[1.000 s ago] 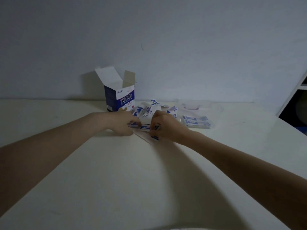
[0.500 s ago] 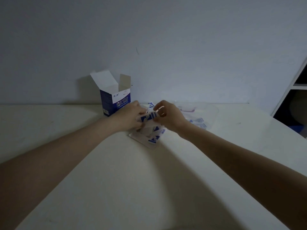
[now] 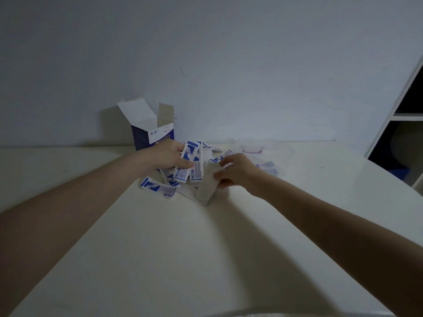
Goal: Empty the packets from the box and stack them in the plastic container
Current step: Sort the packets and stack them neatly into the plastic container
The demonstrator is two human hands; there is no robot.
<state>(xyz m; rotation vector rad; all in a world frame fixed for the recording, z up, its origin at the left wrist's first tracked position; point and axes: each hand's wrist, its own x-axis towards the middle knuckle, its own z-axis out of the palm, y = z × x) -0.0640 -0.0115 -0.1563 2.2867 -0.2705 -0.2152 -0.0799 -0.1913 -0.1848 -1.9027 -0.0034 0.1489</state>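
Left hand (image 3: 166, 156) clutching several blue-and-white packets (image 3: 191, 163); right hand (image 3: 235, 171) gripping a pale stack (image 3: 206, 188), open box (image 3: 152, 131) far left, clear plastic container (image 3: 270, 149) far right.

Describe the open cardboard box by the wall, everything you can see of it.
The box is a small upright carton, dark blue on its sides with a white band and blue print across the front. Its top is open: a white lid flap leans back to the left and a smaller grey-brown side flap stands up. It sits on the white table near the wall. The left hand covers its lower front; contact and contents cannot be told.
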